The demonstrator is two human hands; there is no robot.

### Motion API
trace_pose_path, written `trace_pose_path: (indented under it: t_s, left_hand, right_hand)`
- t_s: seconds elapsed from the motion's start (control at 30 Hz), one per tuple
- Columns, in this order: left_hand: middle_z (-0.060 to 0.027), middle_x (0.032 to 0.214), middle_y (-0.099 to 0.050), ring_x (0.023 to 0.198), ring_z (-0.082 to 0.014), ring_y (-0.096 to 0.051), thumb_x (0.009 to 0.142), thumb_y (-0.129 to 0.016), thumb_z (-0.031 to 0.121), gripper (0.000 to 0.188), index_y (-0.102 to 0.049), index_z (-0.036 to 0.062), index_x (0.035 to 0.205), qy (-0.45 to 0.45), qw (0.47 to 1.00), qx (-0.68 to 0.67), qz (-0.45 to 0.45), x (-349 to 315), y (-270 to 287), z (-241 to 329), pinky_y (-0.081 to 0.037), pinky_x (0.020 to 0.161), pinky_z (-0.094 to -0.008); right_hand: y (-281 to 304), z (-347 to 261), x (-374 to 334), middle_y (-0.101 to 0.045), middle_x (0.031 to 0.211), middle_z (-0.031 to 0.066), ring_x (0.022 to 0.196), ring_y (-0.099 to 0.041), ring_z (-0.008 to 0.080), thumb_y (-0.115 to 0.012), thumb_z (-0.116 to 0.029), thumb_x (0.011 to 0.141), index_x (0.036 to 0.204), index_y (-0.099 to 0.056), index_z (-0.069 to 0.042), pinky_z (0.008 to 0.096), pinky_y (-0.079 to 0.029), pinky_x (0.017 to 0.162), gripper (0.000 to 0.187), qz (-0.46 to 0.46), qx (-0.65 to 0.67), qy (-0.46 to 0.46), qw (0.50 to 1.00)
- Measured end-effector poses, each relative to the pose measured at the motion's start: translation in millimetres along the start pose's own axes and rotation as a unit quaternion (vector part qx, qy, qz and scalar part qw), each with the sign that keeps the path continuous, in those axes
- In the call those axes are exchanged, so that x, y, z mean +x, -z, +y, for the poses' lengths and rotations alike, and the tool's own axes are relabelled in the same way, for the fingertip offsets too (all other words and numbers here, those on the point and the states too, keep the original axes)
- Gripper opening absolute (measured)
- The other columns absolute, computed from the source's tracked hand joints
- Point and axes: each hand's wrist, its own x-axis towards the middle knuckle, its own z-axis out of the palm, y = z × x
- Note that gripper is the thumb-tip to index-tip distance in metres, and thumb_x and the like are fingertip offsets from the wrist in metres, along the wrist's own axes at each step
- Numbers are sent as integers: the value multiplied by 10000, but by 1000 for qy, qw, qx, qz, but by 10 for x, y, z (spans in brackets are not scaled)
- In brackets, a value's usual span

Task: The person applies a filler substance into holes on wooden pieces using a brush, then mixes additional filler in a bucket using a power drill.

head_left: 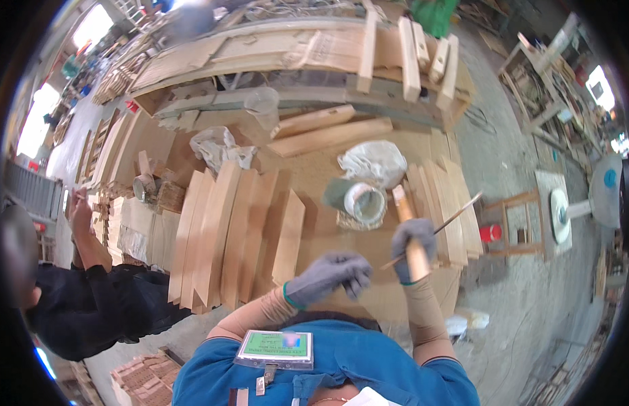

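My right hand (414, 242), in a grey glove, is closed around a short wooden piece (417, 262) that points away from me. A thin pointed stick (458, 217) slants across the same grip, sticking out on both sides. To its left, my left hand (330, 277), gloved too, hovers over the table with loosely bent fingers and nothing visible in them. Beyond my hands stands a round pot (365, 204) with a whitish, smeared rim. Angled wooden boards (223, 233) lie side by side on the left, and more wooden boards (439, 210) lie at the right.
Behind the pot sit a white plastic bag (374, 162), another crumpled bag (223, 145) and a clear plastic cup (262, 107). Two loose boards (331, 132) lie near the far bench (287, 57). A person in black (104, 304) is at the left; a fan (602, 193) stands right.
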Motion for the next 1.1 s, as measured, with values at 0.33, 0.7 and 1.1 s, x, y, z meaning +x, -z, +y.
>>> trace_pose_path:
  t_s: [0.33, 0.7, 1.1]
  left_hand:
    - [-191, 1224, -534, 956, -294, -577, 879, -581, 398, 459, -577, 48, 1175, -297, 708, 538, 348, 1152, 963, -225, -486, 737, -341]
    - [-83, 932, -647, 777, -136, -633, 930, -531, 130, 239, -611, -42, 1074, -280, 938, 164, 119, 579, -80, 347, -583, 667, -277]
    - [-84, 988, -629, 799, -134, -623, 928, -510, 31, 197, -587, -53, 1089, -538, 809, 146, 187, -337, -150, 547, -550, 714, -280]
  right_hand:
    - [537, -389, -609, -576, 1042, 131, 710, -623, 149, -480, -42, 939, 1116, -516, 20, 248, -528, 625, 192, 210, 87, -166, 959]
    - [573, -658, -248, -653, 930, 151, 838, -657, 250, -668, 16, 797, 1002, -593, -6, 308, -527, 711, 219, 3, -87, 74, 993]
    - [232, -1410, -88, -636, 969, 122, 829, -642, 296, -620, -22, 807, 1022, -591, -92, 311, -525, 676, 227, -64, -2, 134, 989]
